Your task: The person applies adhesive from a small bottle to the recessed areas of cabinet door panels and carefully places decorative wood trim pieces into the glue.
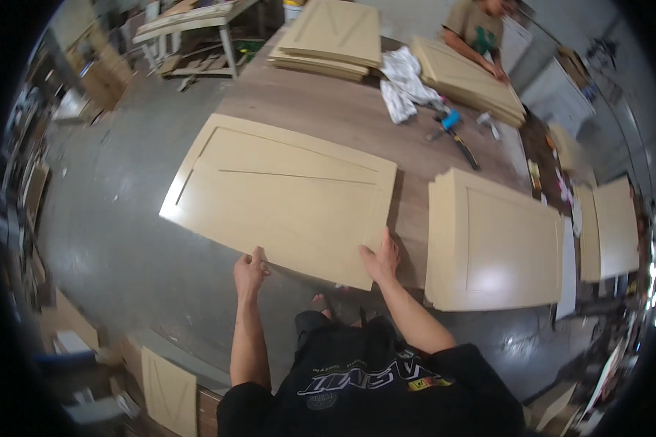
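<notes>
A large cream-coloured cabinet door panel [291, 207] with thin grooves on its face lies partly over the brown table [328, 109], its left part sticking out past the table's edge. My left hand [251, 272] grips the panel's near edge, with the thumb side on top and the other fingers partly hidden. My right hand [382, 256] holds its near right corner, thumb on the face and fingers along the right edge. Just right of that hand stands a stack of similar panels [514, 240].
More panels are piled at the table's far end [332, 33]. Another person [481, 33] leans over a second pile [466, 76]. A white cloth [404, 84] and a blue-headed hammer-like tool [455, 131] lie between. One panel [170, 390] leans at the lower left; a workbench [186, 25] stands beyond.
</notes>
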### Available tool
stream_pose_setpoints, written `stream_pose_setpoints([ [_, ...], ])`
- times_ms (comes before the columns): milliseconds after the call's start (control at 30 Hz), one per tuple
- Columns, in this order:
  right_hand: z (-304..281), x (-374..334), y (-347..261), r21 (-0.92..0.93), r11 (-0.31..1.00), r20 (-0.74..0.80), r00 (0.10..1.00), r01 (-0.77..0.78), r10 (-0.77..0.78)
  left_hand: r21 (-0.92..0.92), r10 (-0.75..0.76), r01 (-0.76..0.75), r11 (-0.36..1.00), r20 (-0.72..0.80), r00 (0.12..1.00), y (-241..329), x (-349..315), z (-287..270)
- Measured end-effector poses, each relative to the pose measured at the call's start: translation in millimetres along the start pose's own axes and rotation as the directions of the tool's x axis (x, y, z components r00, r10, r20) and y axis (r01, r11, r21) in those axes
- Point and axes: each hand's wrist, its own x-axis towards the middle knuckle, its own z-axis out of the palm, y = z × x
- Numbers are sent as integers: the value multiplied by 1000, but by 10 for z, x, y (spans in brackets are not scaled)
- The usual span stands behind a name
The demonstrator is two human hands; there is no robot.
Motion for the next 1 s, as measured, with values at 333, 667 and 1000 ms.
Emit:
stream_pose_setpoints([
  [333, -247, -6, -134, -9, 1000, 114, 993, -28, 29, -58, -1, 6, 998, 92, 996, -141, 54, 169],
  [667, -373, -280, 181, 77, 993, -21, 996, 92, -91, 143, 43, -57, 988, 98, 994, -43, -297, 328],
  [1000, -1155, -2250, 2437, 563, 821, 650, 662, -90, -373, 51, 459, -487, 872, 260, 850, 51, -1978, 1441],
])
